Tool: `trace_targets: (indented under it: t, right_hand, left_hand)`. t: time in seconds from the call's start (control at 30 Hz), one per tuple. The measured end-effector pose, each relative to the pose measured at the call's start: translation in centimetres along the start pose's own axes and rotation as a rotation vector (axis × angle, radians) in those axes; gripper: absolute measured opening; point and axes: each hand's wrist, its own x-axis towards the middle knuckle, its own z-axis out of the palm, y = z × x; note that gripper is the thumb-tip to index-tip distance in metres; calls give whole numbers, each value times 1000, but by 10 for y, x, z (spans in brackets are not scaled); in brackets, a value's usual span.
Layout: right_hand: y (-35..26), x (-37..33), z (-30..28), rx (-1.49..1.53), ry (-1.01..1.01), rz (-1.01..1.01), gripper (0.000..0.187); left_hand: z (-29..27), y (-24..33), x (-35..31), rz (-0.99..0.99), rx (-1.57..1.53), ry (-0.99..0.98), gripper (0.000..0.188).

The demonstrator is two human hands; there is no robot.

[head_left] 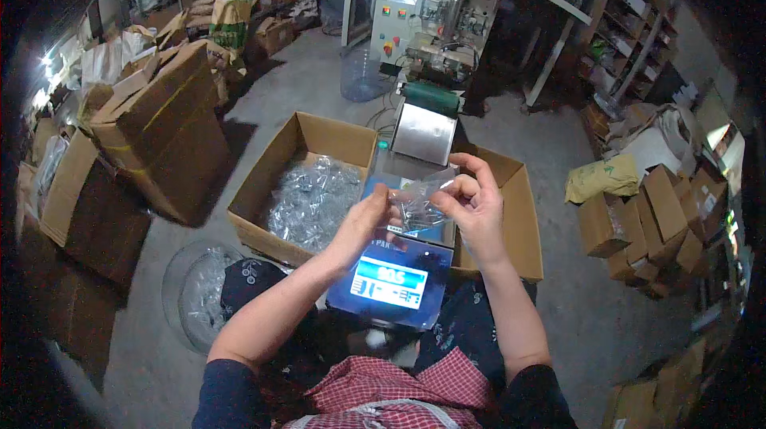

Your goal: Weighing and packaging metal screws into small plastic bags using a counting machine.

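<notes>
A small clear plastic bag [416, 207] with small dark, thin pieces inside hangs between my hands, above the scale. At its left edge, my left hand [369, 220] has its fingers closed on it. On the other side my right hand [477, 204] pinches the bag between thumb and fingers. Just below stands a blue digital scale [339, 300] with a lit display facing me. My hands and the bag hide part of its weighing plate. Left of the scale, a cardboard box [275, 138] holds a heap of small filled clear bags [315, 204].
Another cardboard box [523, 217] stands right of the scale. Beyond the scale, a metal chute [423, 134] leads from a packing machine [447, 54]. A clear round tub [179, 301] sits near my left leg. Large cartons [163, 126] stand left; smaller boxes [658, 213] lie right.
</notes>
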Motion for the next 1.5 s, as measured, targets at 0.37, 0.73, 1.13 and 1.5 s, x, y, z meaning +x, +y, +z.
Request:
trace_targets:
  t: [0.37,0.73,1.13,1.5]
  right_hand:
    - [4,8,-3,76,-16,88,35]
    - [14,-3,-4,147,-299,334,43]
    - [2,-5,-1,-790,-13,-793,24]
    - [6,-4,-4,-390,26,-421,33]
  left_hand:
    - [-1,8,1,127,135,89,33]
    - [-7,13,2,168,88,169,29]
    - [-1,36,-9,-21,-350,19,46]
    - [-4,29,-11,132,-201,81,43]
